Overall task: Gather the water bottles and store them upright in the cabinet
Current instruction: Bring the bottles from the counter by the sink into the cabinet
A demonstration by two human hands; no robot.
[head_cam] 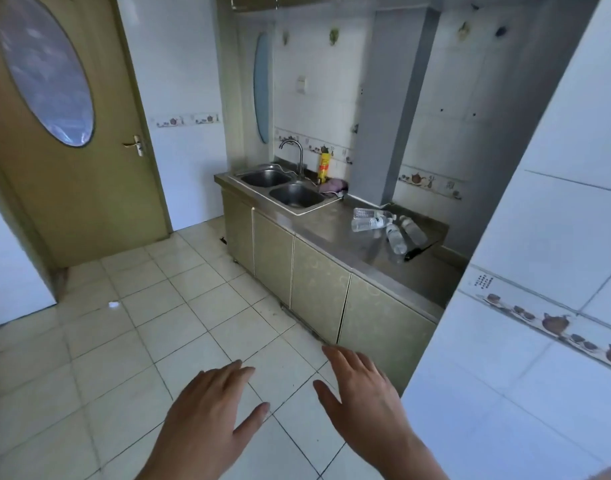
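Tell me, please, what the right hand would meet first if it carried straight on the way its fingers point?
Probably the cabinet doors under the counter: the right hand points up and slightly left over bare floor tiles toward them. Depth is unclear.

**A small home kitchen**

This is a home kitchen. Ahead of the grips and up to their right runs a steel worktop (pixel 335 225) with a double sink (pixel 283 190) and a curved tap (pixel 293 150) set into it, over a row of olive cabinet doors (pixel 317 289). A yellow spray can (pixel 324 167) stands just behind the sink. White wall tiles carry a teapot border (pixel 432 183). Pale floor tiles (pixel 130 341) lie under both grips, and a door (pixel 65 150) with an oval window stands far to their left.
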